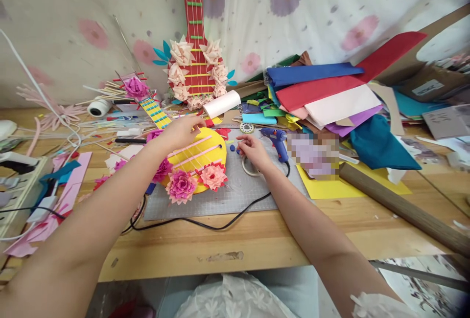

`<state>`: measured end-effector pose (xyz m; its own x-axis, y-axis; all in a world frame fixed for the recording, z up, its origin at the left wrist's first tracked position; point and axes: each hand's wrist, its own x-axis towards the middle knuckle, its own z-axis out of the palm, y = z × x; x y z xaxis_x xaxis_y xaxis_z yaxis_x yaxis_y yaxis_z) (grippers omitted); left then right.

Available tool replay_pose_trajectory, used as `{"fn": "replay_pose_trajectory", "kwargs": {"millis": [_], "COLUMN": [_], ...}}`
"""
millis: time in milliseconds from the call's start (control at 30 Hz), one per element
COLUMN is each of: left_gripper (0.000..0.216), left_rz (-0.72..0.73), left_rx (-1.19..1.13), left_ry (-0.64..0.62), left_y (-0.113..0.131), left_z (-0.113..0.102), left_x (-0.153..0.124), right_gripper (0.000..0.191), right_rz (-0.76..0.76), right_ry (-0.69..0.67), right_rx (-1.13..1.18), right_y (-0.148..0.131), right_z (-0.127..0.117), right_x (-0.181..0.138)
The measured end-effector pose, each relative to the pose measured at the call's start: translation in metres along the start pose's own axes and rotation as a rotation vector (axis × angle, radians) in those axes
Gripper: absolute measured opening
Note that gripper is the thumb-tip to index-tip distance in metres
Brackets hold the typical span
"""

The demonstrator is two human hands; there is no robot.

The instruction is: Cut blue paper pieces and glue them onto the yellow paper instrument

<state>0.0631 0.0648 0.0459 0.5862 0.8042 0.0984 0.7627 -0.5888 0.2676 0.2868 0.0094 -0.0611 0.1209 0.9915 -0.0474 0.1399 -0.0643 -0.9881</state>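
Observation:
A yellow paper guitar (198, 151) with pink strips, thin strings and paper flowers lies tilted on the grey cutting mat (235, 195). My left hand (185, 130) is over the upper edge of its body, fingers bent and a little apart, with nothing visible between them. To the right of the guitar, my right hand (254, 151) reaches down to the mat with its fingers drawn together at a small blue disc (238, 151). Another blue disc (232, 148) lies just left of those fingertips. Under the right hand sits a roll of tape (249, 171).
A blue glue gun (277, 143) rests right of my right hand; its black cord (220, 227) crosses the mat's front. Behind stands a red paper guitar (196, 76) with pale flowers. Coloured paper (330, 88) is piled at right, beside a brown tube (396, 205).

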Motion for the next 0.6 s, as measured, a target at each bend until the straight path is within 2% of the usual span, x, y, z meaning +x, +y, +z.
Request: {"fn": "replay_pose_trajectory", "kwargs": {"millis": [200,333,467,600], "left_gripper": [0.020,0.019,0.019,0.021], "left_rz": [-0.172,-0.265,-0.324,-0.335], "left_rx": [-0.332,-0.399,-0.405,-0.317], "left_ry": [0.238,0.286,0.322,0.358], "left_y": [-0.016,-0.021,-0.022,-0.010], "left_z": [0.001,0.008,0.009,0.012], "left_x": [-0.031,-0.044,-0.048,-0.042], "right_gripper": [0.012,0.015,0.021,0.046], "right_rz": [-0.167,-0.194,-0.227,-0.350], "right_ry": [0.106,0.176,0.124,0.032], "right_rx": [-0.451,-0.639,-0.750,-0.913], "right_y": [0.005,0.001,0.001,0.006], "right_z": [-0.007,-0.011,-0.021,-0.030], "right_x": [-0.002,-0.005,-0.006,-0.013]}}
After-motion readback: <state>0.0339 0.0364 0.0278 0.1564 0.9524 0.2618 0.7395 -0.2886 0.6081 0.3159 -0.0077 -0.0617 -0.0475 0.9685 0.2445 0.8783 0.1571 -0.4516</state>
